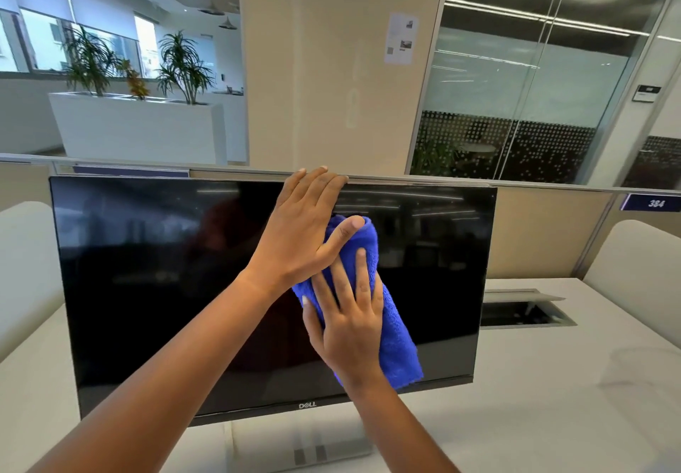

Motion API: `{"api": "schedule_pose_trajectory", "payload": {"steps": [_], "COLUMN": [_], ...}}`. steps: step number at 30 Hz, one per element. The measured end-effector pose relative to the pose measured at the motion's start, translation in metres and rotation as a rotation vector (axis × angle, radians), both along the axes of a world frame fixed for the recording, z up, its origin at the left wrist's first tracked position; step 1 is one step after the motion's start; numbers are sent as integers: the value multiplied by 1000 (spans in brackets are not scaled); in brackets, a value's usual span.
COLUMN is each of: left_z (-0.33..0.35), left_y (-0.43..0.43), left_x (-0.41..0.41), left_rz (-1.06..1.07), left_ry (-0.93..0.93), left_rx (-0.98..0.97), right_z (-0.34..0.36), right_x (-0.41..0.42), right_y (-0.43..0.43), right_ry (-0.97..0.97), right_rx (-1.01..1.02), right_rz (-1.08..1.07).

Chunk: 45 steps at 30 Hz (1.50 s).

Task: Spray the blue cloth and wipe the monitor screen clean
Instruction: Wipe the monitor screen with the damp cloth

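Head view, right hand [350, 329] flat, pressing blue cloth [396, 336] on monitor [147, 270]

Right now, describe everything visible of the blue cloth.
The blue cloth is bright blue, fuzzy, terry-like fabric, folded into a long thick pad. It lies against the monitor screen, right of centre, slanting from near the top down toward the lower edge. The right hand presses it with spread fingers. The left hand, resting at the top edge, touches its upper end with the thumb.
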<state>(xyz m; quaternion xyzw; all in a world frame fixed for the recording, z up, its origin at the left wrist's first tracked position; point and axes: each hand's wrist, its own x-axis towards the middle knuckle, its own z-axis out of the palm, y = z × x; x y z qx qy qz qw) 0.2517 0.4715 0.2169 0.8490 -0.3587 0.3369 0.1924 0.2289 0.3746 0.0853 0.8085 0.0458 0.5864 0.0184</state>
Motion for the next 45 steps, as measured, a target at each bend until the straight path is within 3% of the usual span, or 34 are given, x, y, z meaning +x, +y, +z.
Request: {"api": "schedule_pose_trajectory", "payload": {"steps": [4, 7, 16, 20, 31, 38, 41, 45], "left_z": [0, 0, -1, 0, 1, 3, -2, -7], "left_y": [1, 2, 2, 2, 1, 35, 74, 122], "left_x": [1, 3, 0, -1, -2, 1, 4, 3], "left_rz": [15, 12, -21, -33, -12, 147, 244, 334], "left_ry": [-9, -4, 24, 34, 42, -47, -63, -43], "left_rx": [36, 42, 13, -10, -9, 150, 105, 38], "right_z": [1, 3, -16, -11, -45, -49, -42, -26], "right_x": [-8, -13, -25, -17, -20, -35, -38, -33], "right_y": [-45, -85, -105, -69, 17, -34, -65, -78], "right_ry": [5, -8, -22, -24, 111, 107, 72, 60], "right_rx": [-226, -167, 675, 877, 442, -18, 73, 420], "right_rz": [81, 53, -197, -184, -95, -70, -125, -201]}}
